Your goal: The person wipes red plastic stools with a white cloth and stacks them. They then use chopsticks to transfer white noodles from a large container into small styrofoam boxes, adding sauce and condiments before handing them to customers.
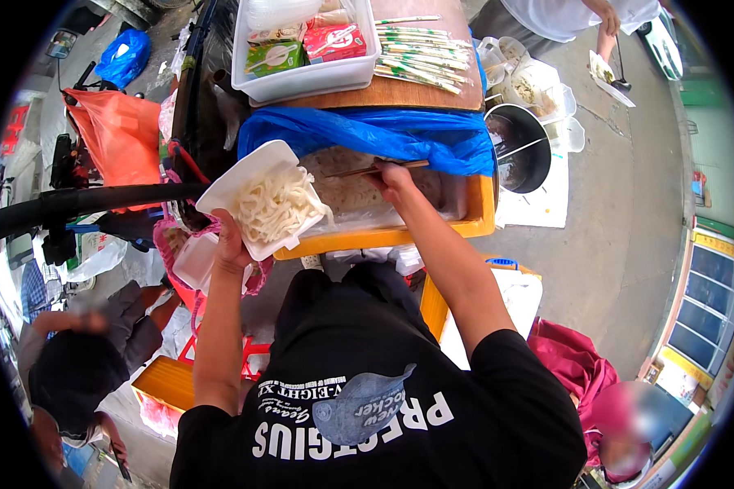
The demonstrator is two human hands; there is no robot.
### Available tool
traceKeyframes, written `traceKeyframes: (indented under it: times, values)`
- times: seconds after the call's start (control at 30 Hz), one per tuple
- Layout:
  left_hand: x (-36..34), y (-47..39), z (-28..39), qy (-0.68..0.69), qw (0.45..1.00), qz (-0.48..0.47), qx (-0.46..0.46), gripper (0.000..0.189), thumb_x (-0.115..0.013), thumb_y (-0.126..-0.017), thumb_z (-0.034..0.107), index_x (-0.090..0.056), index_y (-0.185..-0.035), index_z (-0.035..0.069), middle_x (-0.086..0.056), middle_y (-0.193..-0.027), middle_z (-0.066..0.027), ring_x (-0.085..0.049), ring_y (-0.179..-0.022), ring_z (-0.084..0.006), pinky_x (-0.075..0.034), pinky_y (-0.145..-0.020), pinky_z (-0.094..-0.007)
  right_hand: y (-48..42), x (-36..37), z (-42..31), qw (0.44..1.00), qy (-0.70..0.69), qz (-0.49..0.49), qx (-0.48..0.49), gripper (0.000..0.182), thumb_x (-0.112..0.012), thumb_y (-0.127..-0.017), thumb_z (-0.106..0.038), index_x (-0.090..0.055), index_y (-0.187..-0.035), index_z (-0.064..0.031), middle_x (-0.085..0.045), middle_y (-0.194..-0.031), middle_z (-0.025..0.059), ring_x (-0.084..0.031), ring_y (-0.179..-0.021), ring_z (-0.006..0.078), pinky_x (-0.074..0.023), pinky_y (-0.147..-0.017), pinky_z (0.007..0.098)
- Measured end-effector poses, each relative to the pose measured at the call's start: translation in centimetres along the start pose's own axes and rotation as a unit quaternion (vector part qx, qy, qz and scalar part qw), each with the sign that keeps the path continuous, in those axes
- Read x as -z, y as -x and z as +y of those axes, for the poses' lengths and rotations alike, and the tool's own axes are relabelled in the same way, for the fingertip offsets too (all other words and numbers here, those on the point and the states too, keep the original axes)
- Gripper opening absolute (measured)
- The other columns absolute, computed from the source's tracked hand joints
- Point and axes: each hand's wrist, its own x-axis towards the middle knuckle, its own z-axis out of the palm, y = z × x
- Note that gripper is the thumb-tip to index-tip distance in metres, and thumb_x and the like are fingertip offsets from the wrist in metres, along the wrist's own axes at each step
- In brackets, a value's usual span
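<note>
My left hand [229, 241] grips a white foam takeaway box [244, 177] by its side, its lid folded back. A heap of flat white noodles [275, 205] fills the box, with a few strands hanging over the right edge. In my right hand [392, 178] is a pair of wooden chopsticks [413, 164], held level above a yellow crate [367, 235]. Inside the crate, clear plastic lines a pale, wet-looking mass [342, 198] whose kind I cannot tell. A blue plastic bag [367, 131] is bunched along the crate's far side.
Beyond the crate, a wooden board [428, 104] bears a white plastic tub [312, 85] of tissue packs and several wrapped chopsticks [425, 55]. At right stand a dark pot [520, 150] and food containers [526, 88]. A black bar [98, 198] juts in from the left. People are nearby.
</note>
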Motion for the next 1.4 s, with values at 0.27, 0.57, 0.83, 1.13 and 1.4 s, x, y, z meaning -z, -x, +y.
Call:
traceKeyframes:
  times: [0.27, 0.57, 0.83, 1.13, 1.4]
  values:
    - [-0.6, 0.4, 0.9, -0.025, 0.999, 0.009, -0.022, 0.122, -0.069, -0.068, 0.078, -0.026, -0.156, 0.005, -0.043, -0.154, -0.0170, -0.049, -0.138, -0.0364, -0.045, -0.112, -0.0550, 8.6, 0.8, -4.1, 0.981, -0.148, -0.106, -0.066, 0.010, -0.065, -0.098, -0.011, -0.063, -0.100, -0.0013, -0.067, -0.096, 0.0094, -0.070, -0.089, 0.0242, -0.0666, -0.074, 0.0334]
    - [1.0, -2.3, 2.0, -0.043, 0.994, -0.083, 0.047, 0.116, -0.066, -0.072, 0.077, -0.027, -0.155, 0.005, -0.043, -0.155, -0.0167, -0.048, -0.139, -0.0343, -0.043, -0.113, -0.0534, 21.8, -0.5, -8.7, 0.978, -0.135, -0.132, 0.090, 0.012, -0.067, -0.098, -0.013, -0.066, -0.093, -0.0020, -0.070, -0.094, 0.0103, -0.074, -0.086, 0.0260, -0.0659, -0.073, 0.0290]
    - [1.6, -4.6, 0.2, -0.028, 0.989, -0.112, 0.096, 0.117, -0.072, -0.068, 0.076, -0.034, -0.152, 0.005, -0.050, -0.149, -0.0164, -0.053, -0.134, -0.0324, -0.045, -0.112, -0.0487, 31.5, -5.5, -9.0, 0.949, 0.012, -0.122, 0.291, 0.016, -0.063, -0.101, -0.015, -0.067, -0.097, 0.0004, -0.071, -0.097, 0.0103, -0.072, -0.089, 0.0208, -0.0639, -0.081, 0.0312]
    - [0.4, -4.8, 1.7, -0.041, 0.979, -0.171, 0.108, 0.124, -0.064, -0.064, 0.085, -0.035, -0.153, 0.005, -0.051, -0.148, -0.0149, -0.054, -0.133, -0.0306, -0.046, -0.111, -0.0477, 32.1, -5.0, -6.8, 0.861, 0.253, 0.012, 0.441, 0.022, -0.062, -0.103, -0.022, -0.068, -0.105, -0.0006, -0.071, -0.100, 0.0095, -0.070, -0.095, 0.0167, -0.0579, -0.087, 0.0297]
    - [2.2, -5.4, 3.9, 0.030, 0.975, -0.189, 0.116, 0.136, -0.042, -0.060, 0.099, -0.030, -0.156, 0.004, -0.046, -0.153, -0.0170, -0.050, -0.137, -0.0342, -0.043, -0.113, -0.0505, 31.5, -4.3, -6.3, 0.939, 0.179, -0.081, 0.283, 0.023, -0.060, -0.103, -0.023, -0.066, -0.102, -0.0009, -0.071, -0.101, 0.0138, -0.074, -0.097, 0.0267, -0.0614, -0.084, 0.0333]
